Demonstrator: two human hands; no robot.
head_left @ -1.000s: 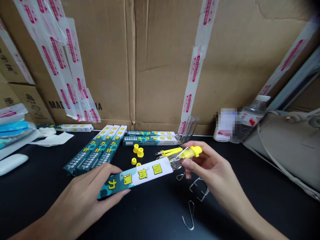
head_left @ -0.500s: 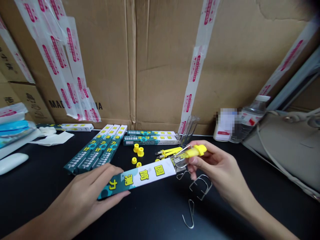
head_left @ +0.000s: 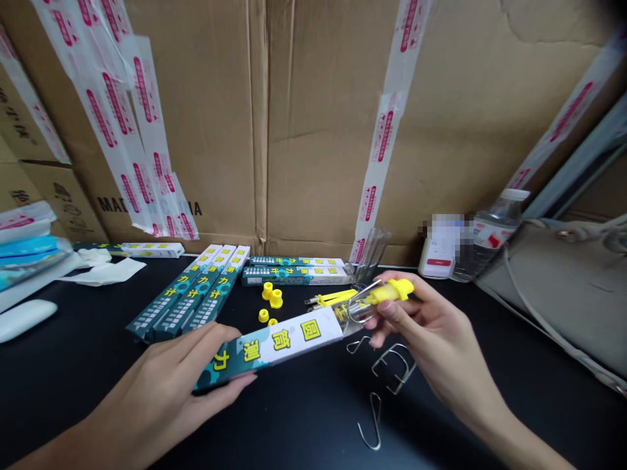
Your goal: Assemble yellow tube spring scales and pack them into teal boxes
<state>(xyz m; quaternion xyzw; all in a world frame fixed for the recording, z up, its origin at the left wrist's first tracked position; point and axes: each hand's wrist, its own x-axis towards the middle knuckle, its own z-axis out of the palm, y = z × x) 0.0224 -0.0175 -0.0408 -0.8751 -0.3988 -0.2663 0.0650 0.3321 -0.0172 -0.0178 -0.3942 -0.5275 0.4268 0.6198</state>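
My left hand (head_left: 166,365) is wrapped around a long narrow box (head_left: 274,346), white and teal with yellow characters, held tilted above the black table. At the box's right end my right hand (head_left: 431,320) pinches the yellow cap of a clear-tubed spring scale (head_left: 394,292). A bent wire hook shows by the tube. Part of the tube lies inside the box end and is hidden. Beneath my right hand lie several loose wire hooks (head_left: 375,421). Small yellow caps (head_left: 275,299) and yellow rods with metal ends (head_left: 336,298) lie behind the box.
Three similar boxes (head_left: 189,290) lie side by side at left, two more (head_left: 298,275) at the back. Clear tubes (head_left: 371,258) stand beside them. A phone (head_left: 437,251), a water bottle (head_left: 492,235) and a grey bag (head_left: 563,294) are at right. Cardboard (head_left: 318,163) walls the back.
My right hand has shifted slightly right with the spring scale, and a little more clear tube shows outside the box end. My left hand and the box have barely moved.
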